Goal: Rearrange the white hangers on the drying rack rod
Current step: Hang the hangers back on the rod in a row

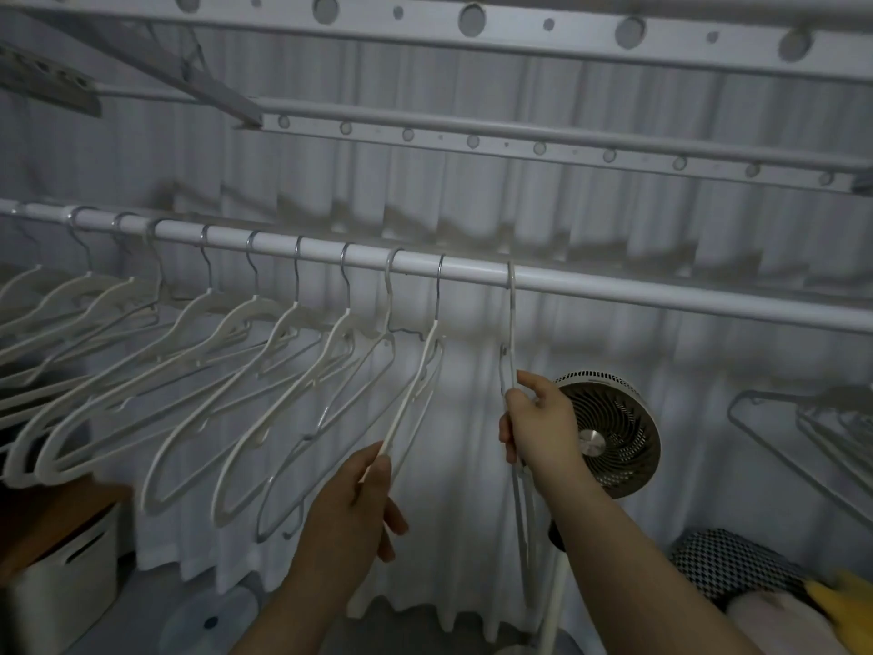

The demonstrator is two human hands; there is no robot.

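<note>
Two hangers (415,385) are gripped, by the left hand (352,503) and right hand (538,427); a hard tug could pull one off the rod (661,288).

One head-worn wide-angle view, standing just before the drying rack rod (614,289), facing forward toward the curtain (472,536) behind it, rod crossing from left edge to right edge at mid-height, white hangers (410,392) at arm's reach, left hand (349,503) and right hand (543,427) reaching in from the bottom edge.
</note>
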